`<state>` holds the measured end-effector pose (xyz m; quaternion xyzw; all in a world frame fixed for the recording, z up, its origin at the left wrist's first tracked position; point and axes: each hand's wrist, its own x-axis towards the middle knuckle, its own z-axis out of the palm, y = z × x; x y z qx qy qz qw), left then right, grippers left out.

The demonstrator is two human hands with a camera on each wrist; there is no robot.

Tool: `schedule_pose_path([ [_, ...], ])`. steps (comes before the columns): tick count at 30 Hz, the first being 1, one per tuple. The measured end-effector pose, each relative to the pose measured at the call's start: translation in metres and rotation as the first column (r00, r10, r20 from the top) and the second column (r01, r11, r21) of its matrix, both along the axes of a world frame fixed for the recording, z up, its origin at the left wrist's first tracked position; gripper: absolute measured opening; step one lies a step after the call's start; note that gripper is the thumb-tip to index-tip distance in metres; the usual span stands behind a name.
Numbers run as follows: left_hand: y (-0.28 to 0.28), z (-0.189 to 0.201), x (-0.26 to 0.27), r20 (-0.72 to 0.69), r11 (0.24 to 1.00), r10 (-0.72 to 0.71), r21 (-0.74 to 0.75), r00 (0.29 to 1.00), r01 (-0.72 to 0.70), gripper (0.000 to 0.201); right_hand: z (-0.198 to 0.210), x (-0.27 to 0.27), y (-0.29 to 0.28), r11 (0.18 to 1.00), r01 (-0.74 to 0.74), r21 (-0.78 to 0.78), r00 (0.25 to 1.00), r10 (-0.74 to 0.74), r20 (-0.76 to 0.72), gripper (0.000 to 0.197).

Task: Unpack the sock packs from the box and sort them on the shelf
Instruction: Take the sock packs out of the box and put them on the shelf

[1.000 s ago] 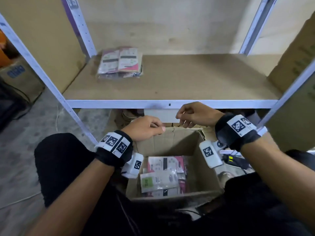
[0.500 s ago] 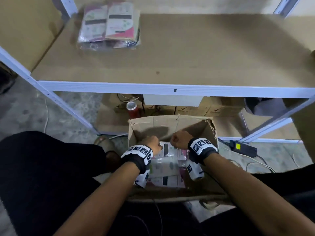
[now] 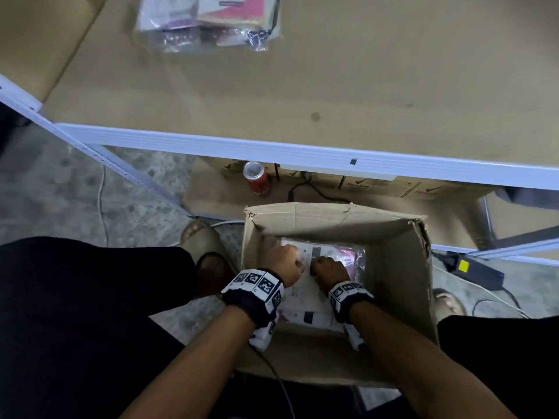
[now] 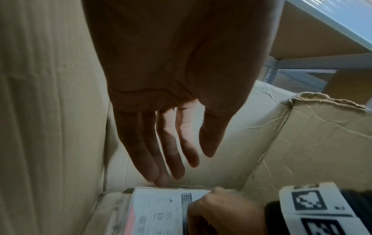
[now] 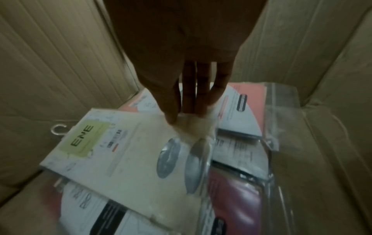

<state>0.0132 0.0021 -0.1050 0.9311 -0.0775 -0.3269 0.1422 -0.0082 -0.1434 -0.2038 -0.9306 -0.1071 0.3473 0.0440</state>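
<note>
An open cardboard box (image 3: 393, 267) stands on the floor between my knees, with several sock packs lying flat inside. Both hands are down in it. My left hand (image 3: 282, 261) has straight fingers (image 4: 161, 178) whose tips touch the far edge of a pink-and-white pack (image 4: 161, 206). My right hand (image 3: 329, 269) pinches the end of a white pack with a green label (image 5: 124, 143) between thumb and fingers (image 5: 199, 105); that pack lies tilted across the others. Two more packs (image 3: 208, 22) lie at the back left of the shelf board (image 3: 332, 71).
The shelf's white front rail (image 3: 302, 152) runs just beyond the box. Under it are flat cardboard boxes (image 3: 408, 189), a red can (image 3: 257, 178) and cables. A black power adapter (image 3: 472, 269) lies on the floor to the right. My foot (image 3: 201, 237) is left of the box.
Both hands dropped from the box's far rim down onto the packs inside. The view tilted down and closer. The right hand took hold of the white pack.
</note>
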Motion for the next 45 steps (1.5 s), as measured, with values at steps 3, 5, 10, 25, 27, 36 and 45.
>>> schedule_pose_path([
  [3,-0.001,0.001,0.001,0.000,1.000,0.019,-0.016,1.000,-0.019,0.026,-0.005,-0.005,-0.002,0.999,-0.030,-0.025,1.000,0.030,-0.010,0.035],
  [5,-0.003,0.001,0.002,-0.002,1.000,0.012,-0.004,1.000,-0.012,0.026,-0.007,-0.006,-0.005,0.999,-0.039,-0.018,0.999,0.038,-0.019,0.042],
  [10,-0.003,-0.001,0.001,-0.016,1.000,0.026,-0.007,1.000,-0.026,0.024,-0.006,-0.006,-0.005,0.999,-0.040,-0.003,0.997,0.040,-0.062,0.048],
  [25,-0.001,-0.003,-0.004,0.000,0.998,0.065,-0.009,0.998,-0.065,0.020,0.008,0.031,-0.050,0.947,0.297,-0.123,0.955,-0.291,0.061,0.049],
  [27,-0.001,-0.003,-0.004,-0.005,0.998,0.060,-0.003,0.998,-0.060,0.020,0.008,0.029,-0.054,0.941,0.298,-0.164,0.955,-0.295,0.043,0.047],
  [36,-0.002,-0.004,-0.006,-0.002,0.999,0.035,0.039,0.999,-0.035,0.021,0.008,0.023,-0.051,0.934,0.317,-0.164,0.948,-0.317,0.029,0.041],
  [45,-0.002,-0.010,-0.007,-0.004,0.998,0.011,0.068,1.000,-0.011,0.021,0.017,0.023,-0.047,0.941,0.300,-0.158,0.951,-0.309,-0.033,0.040],
])
